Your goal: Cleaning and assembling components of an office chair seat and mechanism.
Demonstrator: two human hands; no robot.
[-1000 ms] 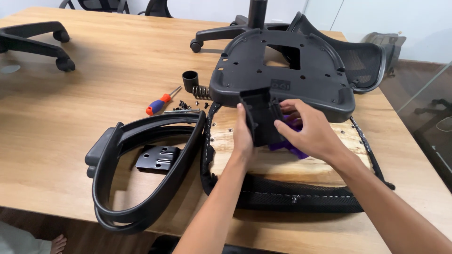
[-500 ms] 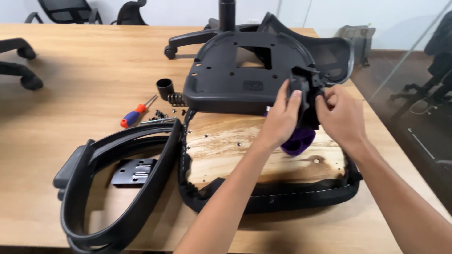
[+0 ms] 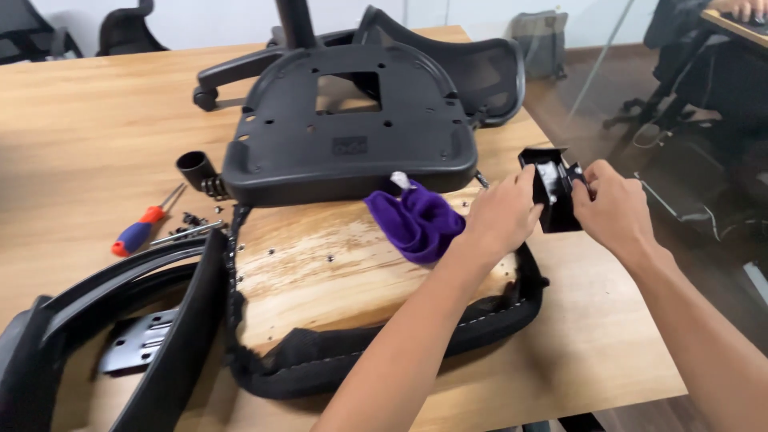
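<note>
left hand: the left hand (image 3: 500,216) is out past the right edge of the seat board, fingers curled round the left side of a small black metal bracket-like chair part with a shiny silver inside (image 3: 552,188), thumb up against its top edge

right hand: the right hand (image 3: 612,208) has the same part from the other side, fingertips pinched on its right edge, the rest of the fingers bunched together

the part: held up between both hands, above the right end of the light wooden table (image 3: 80,144), just off the corner of the black plastic chair seat pan (image 3: 352,136)

seat pan: lying underside up, holes and a square cutout showing, the black chair base and a mesh backrest behind it

purple cloth: a crumpled purple cloth (image 3: 416,220) sits on the bare plywood seat board with black fabric edging (image 3: 320,264), right beside the left wrist, touching the seat pan's front edge as far as I can tell

left side: a screwdriver with a red and blue handle (image 3: 144,228) lies on the table near a pile of small dark screws (image 3: 192,220); a curved black plastic chair frame (image 3: 120,320) with a grey metal plate (image 3: 140,344) inside it fills the lower left corner
</note>
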